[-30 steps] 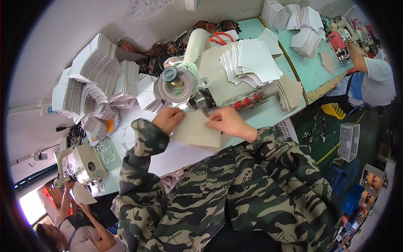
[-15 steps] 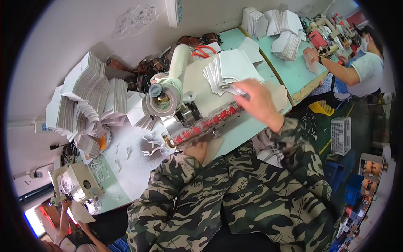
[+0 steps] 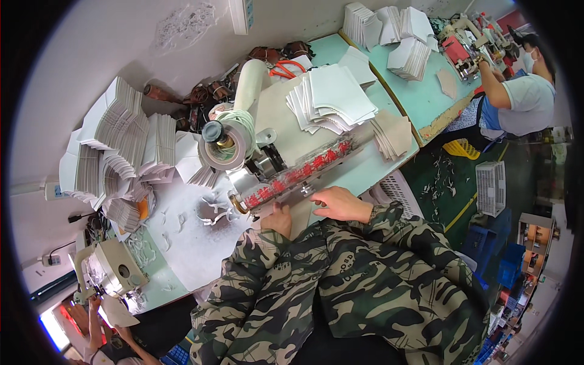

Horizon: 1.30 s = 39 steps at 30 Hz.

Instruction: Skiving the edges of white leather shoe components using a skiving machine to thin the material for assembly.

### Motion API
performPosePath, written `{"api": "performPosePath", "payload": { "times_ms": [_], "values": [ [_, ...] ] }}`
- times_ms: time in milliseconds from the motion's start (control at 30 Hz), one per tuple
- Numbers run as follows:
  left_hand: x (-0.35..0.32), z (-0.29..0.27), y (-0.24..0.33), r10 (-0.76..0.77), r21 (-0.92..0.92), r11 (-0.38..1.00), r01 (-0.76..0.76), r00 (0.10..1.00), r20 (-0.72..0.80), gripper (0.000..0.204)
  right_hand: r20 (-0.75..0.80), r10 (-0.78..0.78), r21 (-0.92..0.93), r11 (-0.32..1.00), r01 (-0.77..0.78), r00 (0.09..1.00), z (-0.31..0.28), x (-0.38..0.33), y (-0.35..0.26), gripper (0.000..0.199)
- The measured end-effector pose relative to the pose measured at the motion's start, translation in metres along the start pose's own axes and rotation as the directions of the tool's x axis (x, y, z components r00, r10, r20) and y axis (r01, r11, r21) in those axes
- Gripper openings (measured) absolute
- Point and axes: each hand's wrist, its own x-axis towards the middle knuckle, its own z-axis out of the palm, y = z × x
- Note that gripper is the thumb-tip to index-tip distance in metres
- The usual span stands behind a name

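Observation:
A bench machine with a round handwheel [image 3: 213, 132] and a long red-patterned bar [image 3: 298, 175] stands before me. Below the bar, my left hand [image 3: 277, 221] holds the left side of a thin pale panel [image 3: 299, 220], its fingertips close to the machine and partly hidden. From the right, my right hand [image 3: 342, 204] meets the panel's other edge with bent fingers, its tips near a small metal screw under the bar. Behind the bar, a fanned stack of white panels [image 3: 334, 97] rests on the bench. More beige panels [image 3: 392, 134] lie overlapped at the bar's right end.
Tall bundles of white panels [image 3: 115, 121] lean at the left wall. White scraps [image 3: 216, 214] lie left of the bar. Orange-handled scissors [image 3: 286, 69] are at the back. A co-worker [image 3: 523, 100] sits at the far right, another's hands [image 3: 125, 334] work lower left. A white basket [image 3: 398, 191] stands beside me.
My right hand has come back from the fanned white stack to the panel below the bar. Overlapped beige panels now show at the bar's right end. My left hand stays near the machine.

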Motion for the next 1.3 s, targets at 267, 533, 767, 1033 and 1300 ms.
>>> {"api": "performPosePath", "payload": {
  "times_ms": [267, 533, 767, 1033, 1300],
  "values": [
    [-0.01, -0.068, -0.017, 0.308, -0.191, 0.934, -0.301, 0.951, 0.006, 0.013, -0.157, -0.175, -0.141, 0.978, 0.153, 0.972, -0.018, 0.001, -0.036, 0.034],
    [0.029, -0.218, -0.07, 0.359, -0.402, 0.882, -0.247, 0.904, 0.233, 0.028, -0.081, -0.004, 0.572, 0.818, 0.05, 0.997, -0.026, 0.055, -0.084, 0.019],
    [0.057, -0.216, -0.093, 0.237, -0.453, 0.891, 0.004, 0.849, 0.473, 0.029, -0.149, -0.057, 0.094, 0.993, 0.072, 0.987, -0.076, 0.063, -0.077, 0.023],
    [0.07, -0.209, -0.06, 0.308, -0.326, 0.888, -0.324, 0.946, -0.102, 0.037, -0.126, -0.283, -0.321, 0.919, 0.23, 0.951, -0.11, 0.103, -0.072, 0.039],
    [0.01, -0.2, -0.052, 0.177, -0.876, 0.406, 0.262, 0.917, 0.357, 0.034, -0.149, -0.146, 0.356, 0.915, 0.191, 0.978, -0.123, 0.068, -0.066, 0.024]
  ]
}}
